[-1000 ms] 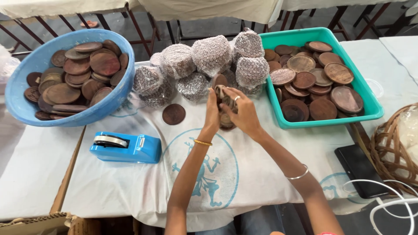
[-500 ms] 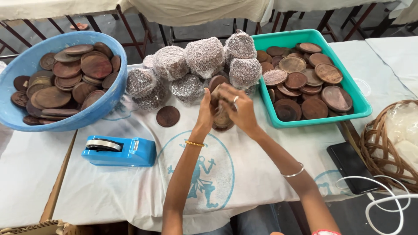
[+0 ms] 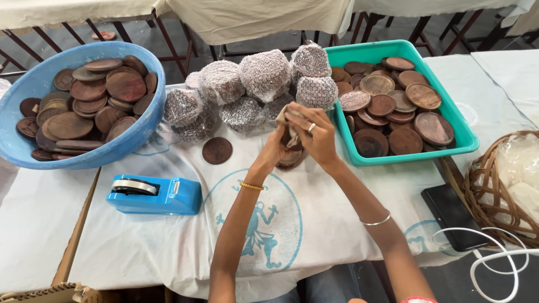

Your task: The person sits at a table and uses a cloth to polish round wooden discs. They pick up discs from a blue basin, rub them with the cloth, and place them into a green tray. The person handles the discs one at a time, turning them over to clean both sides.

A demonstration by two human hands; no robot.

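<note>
My left hand (image 3: 273,150) and my right hand (image 3: 314,134) meet above the middle of the table. Between them they hold a round brown wooden disc (image 3: 290,138), and my right hand presses a beige cloth (image 3: 287,116) against it. A small stack of similar discs (image 3: 290,159) lies on the white cloth just under my hands. One single disc (image 3: 217,150) lies flat to the left of them. How each finger grips is partly hidden.
A blue bowl (image 3: 112,151) of wooden discs stands at the left, a teal tray (image 3: 449,120) of discs at the right. Several bubble-wrapped bundles (image 3: 247,84) sit behind my hands. A blue tape dispenser (image 3: 154,193), a black phone (image 3: 452,216), a white cable and a wicker basket (image 3: 491,188) are nearby.
My hands have stayed together over the disc stack, the right hand shifting slightly with the cloth over the held disc. The camera view has moved a little.
</note>
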